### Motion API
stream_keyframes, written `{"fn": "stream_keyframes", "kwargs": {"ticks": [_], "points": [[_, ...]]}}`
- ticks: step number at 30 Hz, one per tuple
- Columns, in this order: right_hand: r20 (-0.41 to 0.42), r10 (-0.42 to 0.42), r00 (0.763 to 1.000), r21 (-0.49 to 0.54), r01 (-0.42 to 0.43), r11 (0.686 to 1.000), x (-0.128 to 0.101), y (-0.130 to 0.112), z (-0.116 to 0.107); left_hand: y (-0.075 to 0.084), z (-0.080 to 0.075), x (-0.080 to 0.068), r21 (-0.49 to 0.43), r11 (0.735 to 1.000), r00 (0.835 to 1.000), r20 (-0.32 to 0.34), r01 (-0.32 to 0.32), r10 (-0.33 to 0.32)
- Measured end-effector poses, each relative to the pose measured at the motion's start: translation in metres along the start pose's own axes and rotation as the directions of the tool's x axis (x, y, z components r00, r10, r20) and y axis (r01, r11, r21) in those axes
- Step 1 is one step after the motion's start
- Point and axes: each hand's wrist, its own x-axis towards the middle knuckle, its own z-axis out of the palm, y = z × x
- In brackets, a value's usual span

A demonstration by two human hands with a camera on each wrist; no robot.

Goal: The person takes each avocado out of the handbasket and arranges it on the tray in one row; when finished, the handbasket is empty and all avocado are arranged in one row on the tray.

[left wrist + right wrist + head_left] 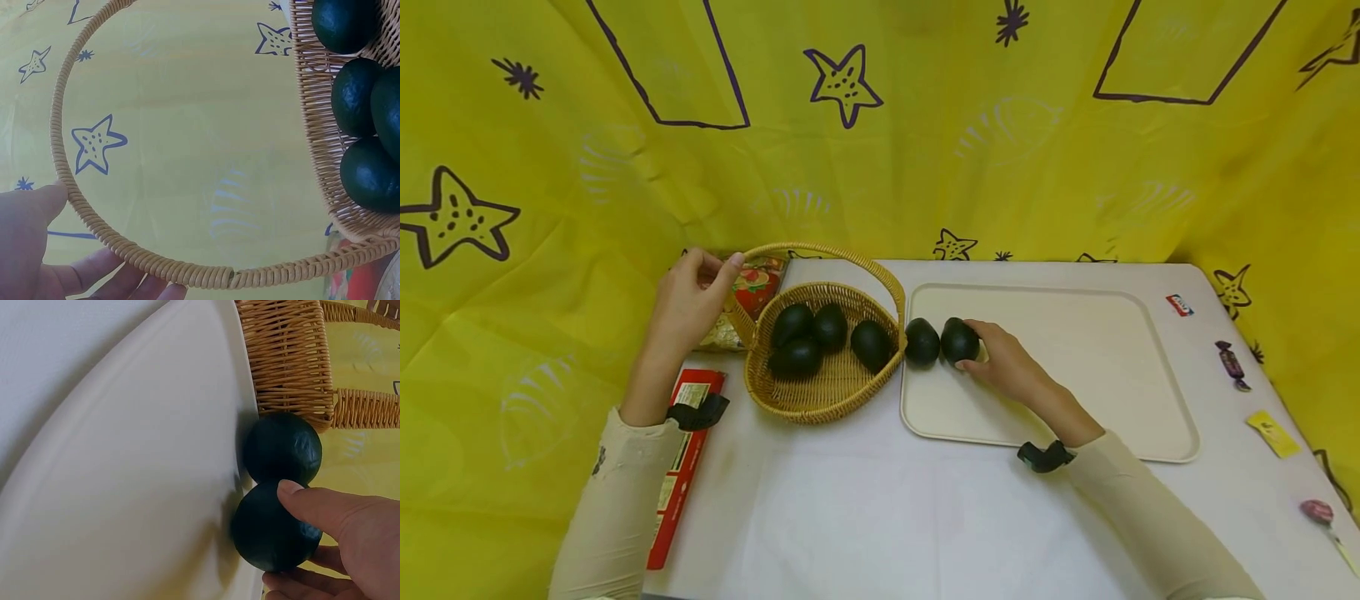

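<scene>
A wicker basket (816, 408) with a tall arched handle (206, 277) holds several dark green avocados (796, 358). At the handle's left side my left hand (688, 296) grips it, thumb on one side and fingers behind, as the left wrist view shows. My right hand (1003, 358) holds one avocado (275, 528) between thumb and fingers, over the left part of the cream tray (1075, 367). Beside it, against the basket's right edge, sits another avocado (922, 342) at the tray's left end.
Behind my left hand lies a colourful food packet (756, 287). A long red box (672, 492) lies under my left forearm. Along the table's right side are a small red wrapper (1179, 305), a purple candy (1232, 365), a yellow sachet (1273, 434) and a lollipop (1318, 512).
</scene>
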Motion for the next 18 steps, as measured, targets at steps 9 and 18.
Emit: {"fn": "stream_keyframes", "kwargs": {"ticks": [9, 18], "points": [[0.000, 0.007, 1.000, -0.004, -0.007, 1.000, 0.0010, -0.0015, -0.0017, 0.0003, -0.0012, -0.0001, -0.001, 1.000, 1.000, 0.003, 0.000, 0.000], [0.000, -0.011, 1.000, -0.002, 0.011, 1.000, -0.0031, -0.0011, -0.0081, 0.0011, -0.0015, -0.0008, -0.006, 1.000, 1.000, 0.013, 0.004, -0.004]]}}
